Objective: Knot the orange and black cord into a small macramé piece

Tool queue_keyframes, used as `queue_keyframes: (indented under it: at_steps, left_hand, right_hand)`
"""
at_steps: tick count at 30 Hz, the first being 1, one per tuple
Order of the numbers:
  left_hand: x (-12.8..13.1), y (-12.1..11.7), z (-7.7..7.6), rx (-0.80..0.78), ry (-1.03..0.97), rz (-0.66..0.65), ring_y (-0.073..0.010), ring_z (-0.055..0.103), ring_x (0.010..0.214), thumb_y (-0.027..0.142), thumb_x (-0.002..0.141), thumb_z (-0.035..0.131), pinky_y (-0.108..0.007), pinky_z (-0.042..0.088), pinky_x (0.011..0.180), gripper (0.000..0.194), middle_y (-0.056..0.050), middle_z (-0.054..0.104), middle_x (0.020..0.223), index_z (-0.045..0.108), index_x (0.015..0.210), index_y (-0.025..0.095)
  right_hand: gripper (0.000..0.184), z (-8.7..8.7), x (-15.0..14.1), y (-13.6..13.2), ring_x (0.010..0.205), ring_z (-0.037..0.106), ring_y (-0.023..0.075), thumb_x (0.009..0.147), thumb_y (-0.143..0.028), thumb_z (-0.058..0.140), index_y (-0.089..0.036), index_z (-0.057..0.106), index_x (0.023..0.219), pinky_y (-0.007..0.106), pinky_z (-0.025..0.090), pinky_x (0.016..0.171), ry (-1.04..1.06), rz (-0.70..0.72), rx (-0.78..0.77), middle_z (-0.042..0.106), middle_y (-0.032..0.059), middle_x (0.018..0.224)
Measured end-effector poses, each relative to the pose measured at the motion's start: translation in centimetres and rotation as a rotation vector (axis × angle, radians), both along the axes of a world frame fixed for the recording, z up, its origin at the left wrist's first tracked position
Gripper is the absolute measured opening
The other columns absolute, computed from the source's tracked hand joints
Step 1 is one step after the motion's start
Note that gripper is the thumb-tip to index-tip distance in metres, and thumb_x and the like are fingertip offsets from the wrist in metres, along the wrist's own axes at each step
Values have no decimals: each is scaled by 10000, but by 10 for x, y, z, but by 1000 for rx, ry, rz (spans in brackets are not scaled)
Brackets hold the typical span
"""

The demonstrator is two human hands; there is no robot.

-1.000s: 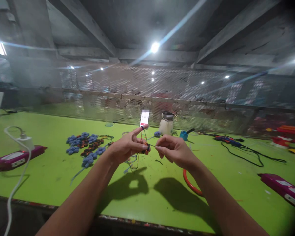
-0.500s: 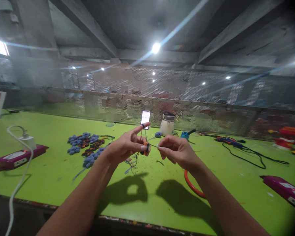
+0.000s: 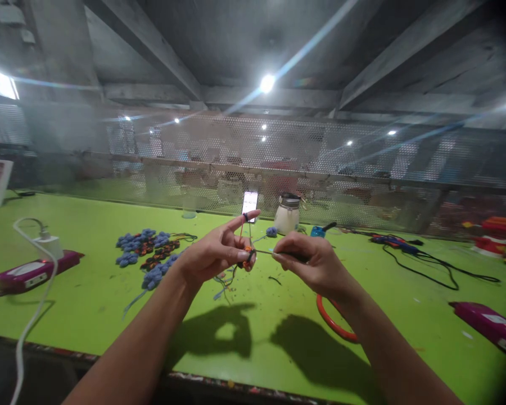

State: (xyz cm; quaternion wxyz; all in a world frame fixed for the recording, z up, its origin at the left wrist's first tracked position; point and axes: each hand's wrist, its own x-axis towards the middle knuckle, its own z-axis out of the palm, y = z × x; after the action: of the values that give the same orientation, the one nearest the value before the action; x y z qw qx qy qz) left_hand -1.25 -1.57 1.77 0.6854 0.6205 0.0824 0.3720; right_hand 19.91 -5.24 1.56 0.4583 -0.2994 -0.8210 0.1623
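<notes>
Between the thumb and fingers of my left hand [image 3: 213, 250] is a small piece of black and orange crochet [image 3: 248, 256]. Yarn strands [image 3: 246, 226] run from it up to my raised index finger, with a dark loop around that finger. My right hand [image 3: 306, 256] pinches a thin crochet hook [image 3: 263, 251], its tip reaching the crochet piece. Loose yarn ends [image 3: 225, 284] dangle below my left hand. To the left on the table lie blue crocheted flowers [image 3: 141, 239] and dark orange-and-black ones [image 3: 159, 256].
A lit phone [image 3: 249, 203] stands behind my hands, beside a lidded jar [image 3: 287, 215]. An orange ring [image 3: 333, 323] lies under my right forearm. Purple power strips [image 3: 34, 275] sit at both sides. Dark cables and tools [image 3: 398, 244] lie at the right on the green table [image 3: 253, 377].
My right hand has turned slightly and its fingers have curled in more. The hook still meets the crochet piece, and my left hand stays almost in place.
</notes>
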Motion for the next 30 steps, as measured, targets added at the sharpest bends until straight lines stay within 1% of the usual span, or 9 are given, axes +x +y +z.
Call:
queue_keyframes:
  at_steps: [3,7,10,14,16,18,23,26,30]
  left_hand:
    - [0,1,0,-26,6,-4,-131,554,597,18,634,638,-258,397,587,864,-8,607,664,256,1387,203]
    - [2,2,-1,-61,0,-18,-121,540,578,11,633,630,-255,387,576,843,-8,608,658,280,1379,190]
    - [3,3,-2,-65,-6,-31,-117,539,574,-1,635,619,-249,382,561,842,-8,605,652,274,1382,180]
    - [3,5,-3,-51,2,-21,-126,561,588,-15,641,605,-246,392,555,870,-5,603,656,231,1398,194]
    - [3,5,-3,-38,9,-18,-129,569,585,-19,647,599,-246,397,551,884,-4,604,655,203,1406,201]
    - [3,5,-3,-30,15,-18,-132,573,581,-22,650,598,-248,401,550,891,-5,608,654,190,1409,204]
    - [3,6,-3,-73,3,-24,-136,575,588,-17,653,607,-247,397,544,875,-20,625,667,210,1404,193]
    - [4,7,-3,-102,-13,-50,-129,565,573,-16,650,611,-240,385,535,864,-30,631,670,221,1398,174]
    - [3,8,-3,-128,-24,-86,-118,557,555,-29,632,614,-228,377,528,878,-27,626,666,214,1394,143]
  right_hand:
    - [65,4,2,-3,569,460,93,800,-206,581,-154,596,763,237,388,512,-67,-44,82,528,-3,644]
    - [75,5,5,-3,571,454,94,802,-210,574,-153,592,757,237,376,511,-86,-43,79,524,-4,638]
    - [86,2,4,-1,568,442,90,806,-219,573,-149,587,757,239,370,514,-74,-47,40,513,-7,635]
    - [108,-2,2,2,557,446,88,814,-246,568,-151,563,763,237,374,509,-30,-26,-70,507,-12,629]
    - [106,-3,0,2,551,436,87,819,-244,562,-153,555,766,235,368,502,-29,-20,-84,499,-16,621]
    - [100,-2,0,1,551,420,87,821,-232,556,-152,555,761,235,357,501,-49,-32,-47,490,-19,612]
    - [84,4,5,-2,559,421,88,812,-191,560,-146,581,744,236,344,510,-149,-89,126,516,-10,624]
    - [80,6,8,-3,564,434,91,814,-188,555,-145,587,755,234,349,515,-173,-81,128,530,-6,633]
    - [76,6,9,-3,573,431,89,816,-185,556,-136,578,762,231,354,520,-160,-29,56,519,-4,644]
